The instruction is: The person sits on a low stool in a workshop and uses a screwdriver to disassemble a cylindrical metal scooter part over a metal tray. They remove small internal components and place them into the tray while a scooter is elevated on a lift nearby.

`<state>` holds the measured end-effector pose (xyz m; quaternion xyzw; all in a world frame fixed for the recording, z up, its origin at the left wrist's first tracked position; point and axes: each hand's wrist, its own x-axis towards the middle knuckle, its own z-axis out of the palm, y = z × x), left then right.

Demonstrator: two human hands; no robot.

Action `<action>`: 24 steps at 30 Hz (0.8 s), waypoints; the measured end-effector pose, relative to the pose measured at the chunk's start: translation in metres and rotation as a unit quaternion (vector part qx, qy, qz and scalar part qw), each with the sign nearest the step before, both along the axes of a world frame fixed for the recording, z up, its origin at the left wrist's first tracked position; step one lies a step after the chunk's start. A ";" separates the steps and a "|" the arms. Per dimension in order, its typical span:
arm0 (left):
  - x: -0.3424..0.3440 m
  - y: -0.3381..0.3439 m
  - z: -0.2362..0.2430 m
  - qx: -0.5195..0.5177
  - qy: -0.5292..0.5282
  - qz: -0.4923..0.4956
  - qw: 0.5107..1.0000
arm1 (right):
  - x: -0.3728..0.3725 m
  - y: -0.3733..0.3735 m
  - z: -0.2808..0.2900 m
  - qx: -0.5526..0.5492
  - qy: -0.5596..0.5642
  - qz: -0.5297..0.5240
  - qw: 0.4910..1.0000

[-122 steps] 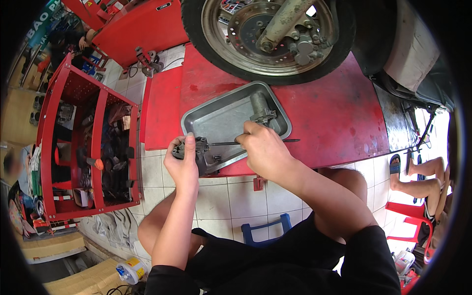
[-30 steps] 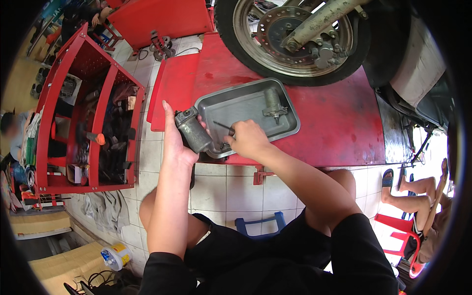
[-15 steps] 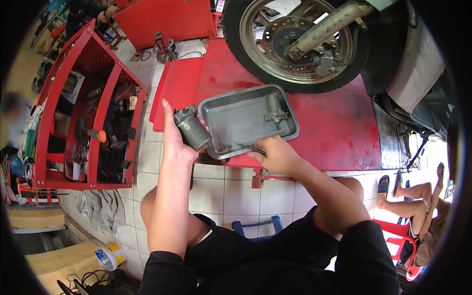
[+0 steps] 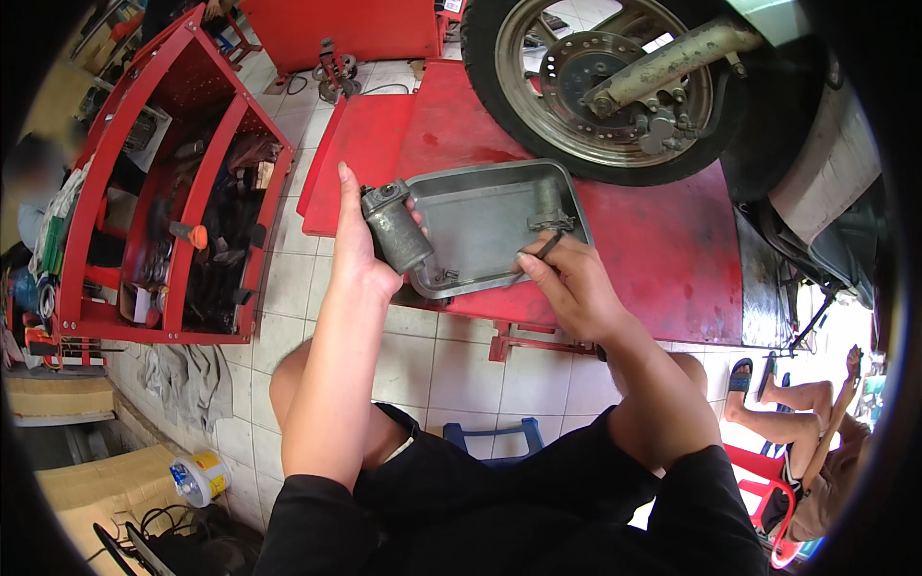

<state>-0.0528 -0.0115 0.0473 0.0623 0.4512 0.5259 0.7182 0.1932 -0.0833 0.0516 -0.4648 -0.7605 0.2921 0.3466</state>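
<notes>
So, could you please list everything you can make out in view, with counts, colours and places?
Cylindrical metal units: two, grey, left grip and tray
Rod-like tool: one, dark, right grip
Tray: one, grey, on platform
Small metal parts: too small to count, greyish, tray's near-left corner
Platform: one, red, centre
Motorcycle front wheel: one, metallic with black tyre, beyond tray
Shelf rack: one, red, left
Bucket: one, white and yellow, lower left
Cloth: apparently one, grey, floor, left
Stool: one, blue, between the knees
Chair: one, red, right
Other people: at least two, brown and light-blue tops, right and left edges
Sleeves: two, black, lower edge
Person's grips: two, bare, at tray's near side
</notes>
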 end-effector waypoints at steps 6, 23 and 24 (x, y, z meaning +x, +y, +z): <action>0.002 0.000 -0.001 -0.010 0.003 0.003 1.000 | -0.031 0.001 -0.019 0.089 0.049 0.036 0.994; -0.001 -0.002 -0.002 -0.007 -0.001 0.004 1.000 | -0.049 0.004 -0.046 -0.011 -0.023 0.039 0.999; -0.002 -0.002 -0.002 -0.007 0.000 0.005 1.000 | -0.049 0.004 -0.046 -0.008 -0.025 0.044 0.999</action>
